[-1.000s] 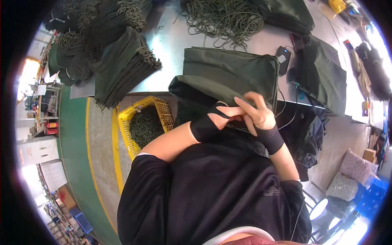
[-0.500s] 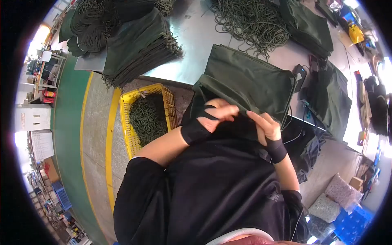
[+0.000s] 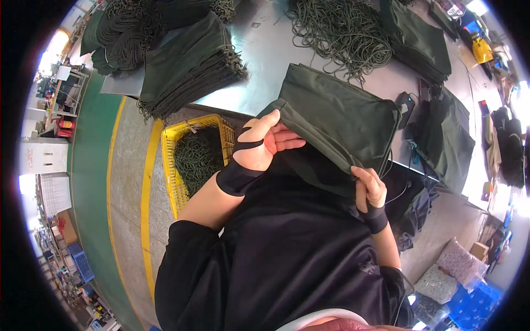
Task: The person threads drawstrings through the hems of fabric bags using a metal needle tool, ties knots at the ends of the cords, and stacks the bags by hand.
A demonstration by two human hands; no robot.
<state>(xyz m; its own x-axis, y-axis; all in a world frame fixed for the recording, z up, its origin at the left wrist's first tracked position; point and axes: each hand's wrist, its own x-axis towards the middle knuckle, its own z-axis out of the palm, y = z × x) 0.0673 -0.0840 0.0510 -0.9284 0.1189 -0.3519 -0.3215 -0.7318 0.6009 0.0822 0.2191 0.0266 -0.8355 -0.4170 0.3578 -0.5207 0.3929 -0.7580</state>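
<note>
A dark green fabric piece [image 3: 342,110] lies over the near edge of the metal table, its near side hanging toward my body. My left hand [image 3: 262,140] is at its left corner, palm up, the thumb at the folded edge and the fingers extended beneath it. At the lower right edge of the fabric, my right hand [image 3: 370,187] pinches the hem between thumb and fingers. Both hands wear black wrist supports. Part of the fabric near my body blends with my black shirt.
A yellow basket [image 3: 171,165] of green cords stands on the floor at the left. On the metal table [image 3: 259,60] are stacked green fabric pieces [image 3: 187,66], a tangled cord pile [image 3: 342,33] and more fabric [image 3: 447,138] at the right. A small black device [image 3: 406,105] sits beside the fabric.
My hands have moved apart from near each other. The left went left to the fabric's corner and its fingers opened out; the right moved slightly down along the edge. The folded edge is now stretched between them.
</note>
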